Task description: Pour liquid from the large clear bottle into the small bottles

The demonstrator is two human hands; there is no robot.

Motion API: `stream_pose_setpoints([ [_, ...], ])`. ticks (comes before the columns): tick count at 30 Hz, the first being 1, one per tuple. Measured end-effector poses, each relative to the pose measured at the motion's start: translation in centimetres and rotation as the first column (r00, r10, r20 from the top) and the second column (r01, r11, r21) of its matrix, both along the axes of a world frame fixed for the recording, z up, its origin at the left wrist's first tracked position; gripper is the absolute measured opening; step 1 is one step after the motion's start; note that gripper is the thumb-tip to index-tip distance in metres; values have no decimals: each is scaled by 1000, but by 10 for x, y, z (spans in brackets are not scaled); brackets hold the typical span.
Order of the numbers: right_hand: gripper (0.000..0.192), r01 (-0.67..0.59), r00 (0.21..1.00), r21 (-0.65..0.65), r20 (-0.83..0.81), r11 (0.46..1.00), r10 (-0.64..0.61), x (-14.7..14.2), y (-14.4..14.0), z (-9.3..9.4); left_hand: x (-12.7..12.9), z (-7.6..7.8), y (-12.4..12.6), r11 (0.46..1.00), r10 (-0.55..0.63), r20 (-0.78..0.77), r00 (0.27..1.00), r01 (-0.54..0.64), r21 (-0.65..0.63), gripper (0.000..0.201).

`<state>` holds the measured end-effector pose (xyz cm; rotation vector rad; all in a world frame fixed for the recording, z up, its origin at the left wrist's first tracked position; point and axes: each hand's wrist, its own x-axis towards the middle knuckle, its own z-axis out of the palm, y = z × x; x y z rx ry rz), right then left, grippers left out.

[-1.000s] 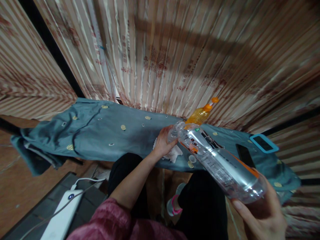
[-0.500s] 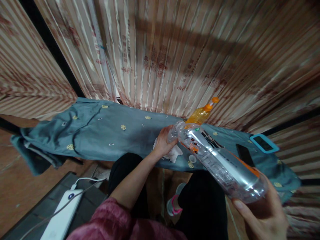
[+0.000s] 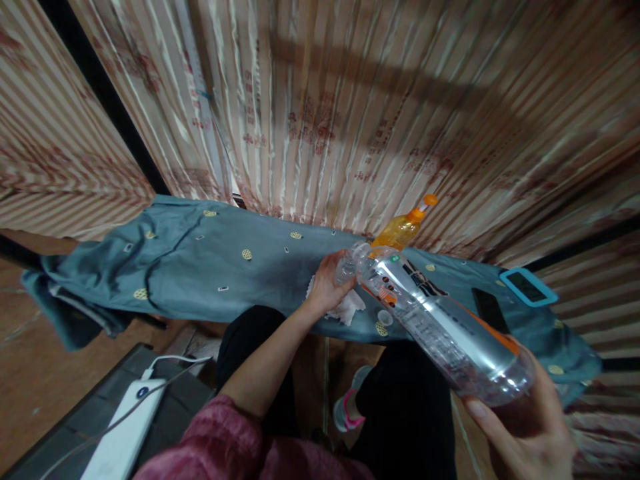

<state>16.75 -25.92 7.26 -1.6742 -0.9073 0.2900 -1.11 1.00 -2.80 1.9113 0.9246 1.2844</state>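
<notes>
While the right hand (image 3: 525,433) cups its base, the clear bottle (image 3: 435,323) slants down — left hand (image 3: 327,283) gripping its neck.

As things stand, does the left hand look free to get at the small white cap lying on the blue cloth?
Probably not right away: the left hand grips the clear bottle at its neck. The white cap lies uncovered beside it on the blue cloth.

bottle label (image 3: 425,313) print, too blurred to read
</notes>
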Motion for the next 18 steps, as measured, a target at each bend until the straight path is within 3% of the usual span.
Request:
stream_pose_setpoints([
  [8, 100, 14, 998, 6, 62, 1000, -14, 7, -1, -2, 0, -2, 1, 1000, 2, -10, 1000, -2, 5, 64],
  [18, 115, 15, 1000, -19, -25, 1000, -15, 1, 0, 1, 0, -2, 1, 1000, -7, -8, 1000, 7, 5, 64],
])
